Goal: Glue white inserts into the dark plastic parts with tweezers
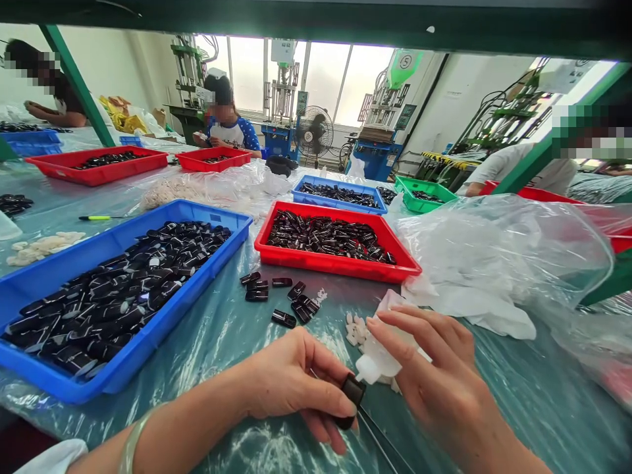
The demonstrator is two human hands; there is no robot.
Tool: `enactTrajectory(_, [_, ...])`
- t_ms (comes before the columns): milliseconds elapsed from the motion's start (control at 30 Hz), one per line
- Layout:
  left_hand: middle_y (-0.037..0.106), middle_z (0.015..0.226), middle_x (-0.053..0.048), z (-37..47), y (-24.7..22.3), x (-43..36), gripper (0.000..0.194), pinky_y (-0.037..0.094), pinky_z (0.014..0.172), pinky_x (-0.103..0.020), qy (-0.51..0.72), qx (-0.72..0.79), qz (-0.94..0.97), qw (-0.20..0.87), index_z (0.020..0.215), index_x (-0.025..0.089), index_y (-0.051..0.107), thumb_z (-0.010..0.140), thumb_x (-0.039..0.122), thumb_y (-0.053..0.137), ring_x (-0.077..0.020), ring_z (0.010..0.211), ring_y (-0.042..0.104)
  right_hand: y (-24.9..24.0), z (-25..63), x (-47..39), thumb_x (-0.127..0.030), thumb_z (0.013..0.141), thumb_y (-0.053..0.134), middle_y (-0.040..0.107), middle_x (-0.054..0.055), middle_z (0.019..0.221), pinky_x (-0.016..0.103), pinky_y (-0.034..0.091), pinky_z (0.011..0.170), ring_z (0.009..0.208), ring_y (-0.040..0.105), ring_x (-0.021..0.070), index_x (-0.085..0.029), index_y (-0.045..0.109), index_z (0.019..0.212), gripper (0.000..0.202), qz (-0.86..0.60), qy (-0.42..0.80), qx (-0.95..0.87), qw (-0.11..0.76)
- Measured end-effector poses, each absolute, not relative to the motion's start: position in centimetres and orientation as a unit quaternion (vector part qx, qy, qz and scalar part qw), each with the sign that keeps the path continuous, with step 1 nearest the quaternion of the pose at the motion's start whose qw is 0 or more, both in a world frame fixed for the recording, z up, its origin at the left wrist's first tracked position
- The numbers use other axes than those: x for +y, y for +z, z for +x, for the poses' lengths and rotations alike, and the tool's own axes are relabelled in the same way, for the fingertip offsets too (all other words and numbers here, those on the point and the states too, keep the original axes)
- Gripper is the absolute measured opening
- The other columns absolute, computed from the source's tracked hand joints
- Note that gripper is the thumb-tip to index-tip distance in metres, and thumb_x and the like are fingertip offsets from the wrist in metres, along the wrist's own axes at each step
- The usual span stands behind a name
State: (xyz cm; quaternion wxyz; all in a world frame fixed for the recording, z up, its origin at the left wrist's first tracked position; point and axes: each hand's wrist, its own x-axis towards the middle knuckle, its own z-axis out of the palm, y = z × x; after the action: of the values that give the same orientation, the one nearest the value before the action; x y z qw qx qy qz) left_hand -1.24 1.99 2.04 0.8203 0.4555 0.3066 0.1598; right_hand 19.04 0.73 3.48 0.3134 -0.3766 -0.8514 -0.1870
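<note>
1. Your left hand (291,382) is closed, thumb and fingers pinching a black piece (353,392) low in the centre; your fingers cover part of it.
2. Your right hand (437,368) is partly open, fingers spread and curved around a white bottle (385,355). Its nozzle is right beside the black piece; whether they touch is unclear. Your thumb is hidden.
3. Two thin metal rods (379,436) run from under your left hand and leave the view at the bottom; what holds them is hard to make out.
4. The blue tray (197,287) at near left is cut off by the view's left edge. The red tray (340,263), farther off and central, shows whole. Both are smooth-walled, heaped with glossy black parts, too many to count.
5. About eight loose parts (284,318) lie between the red tray and your hands, some overlapping.
6. Small white pieces (354,329) sit in a pile behind the bottle, which partly hides them.
7. The table (222,368) wears a wrinkled, shiny clear sheet; crumpled plastic bags (484,243) lie at right.
8. You wear one pale, glossy bangle (134,438).
9. Three people (230,128) are beyond, heads pixelated, near one round fan (314,131).
</note>
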Motion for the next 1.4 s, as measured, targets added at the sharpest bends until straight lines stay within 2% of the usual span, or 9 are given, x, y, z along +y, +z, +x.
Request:
enactTrajectory(400, [0.065,0.070,-0.004,-1.1,2.0,2.0,0.016,0.047,0.048,-0.014,0.141,0.306,0.463,0.820,0.076,0.010,0.070,0.064,0.020,0.066,-0.0092,0.052,0.063,3.3,18.8,0.1,0.003,0.083,0.041,0.065,0.008,0.096,0.046,0.033,0.085,0.097,0.054,0.0229,-0.018,0.059,0.102,0.034,-0.376,-0.196,-0.849,0.315])
enactTrajectory(933, [0.065,0.068,-0.004,-1.1,2.2,1.9,0.016,0.047,0.047,-0.014,0.140,0.308,0.455,0.824,0.075,0.011,0.070,0.063,0.020,0.066,-0.0094,0.051,0.062,3.3,19.0,0.2,0.000,0.084,0.040,0.065,0.004,0.096,0.042,0.037,0.082,0.096,0.057,0.0201,-0.025,0.058,0.096,0.034,-0.378,-0.166,-0.842,0.348])
enactTrajectory(1233, [0.065,0.068,-0.003,-1.2,2.3,1.7,0.015,0.048,0.049,-0.015,0.131,0.316,0.467,0.816,0.075,0.011,0.071,0.064,0.019,0.065,-0.0089,0.051,0.062,3.2,19.7,0.3,0.005,0.083,0.040,0.063,0.007,0.099,0.044,0.038,0.082,0.100,0.054,0.0222,-0.020,0.058,0.101,0.036,-0.342,-0.158,-0.868,0.323])
enactTrajectory(1400, [0.065,0.067,-0.003,-1.2,2.1,1.8,0.017,0.048,0.049,-0.015,0.123,0.315,0.471,0.815,0.076,0.010,0.070,0.064,0.021,0.066,-0.0088,0.050,0.061,2.9,20.1,0.2,-0.001,0.086,0.040,0.063,0.006,0.102,0.044,0.038,0.085,0.103,0.054,0.0212,-0.024,0.059,0.101,0.033,-0.340,-0.156,-0.870,0.322])
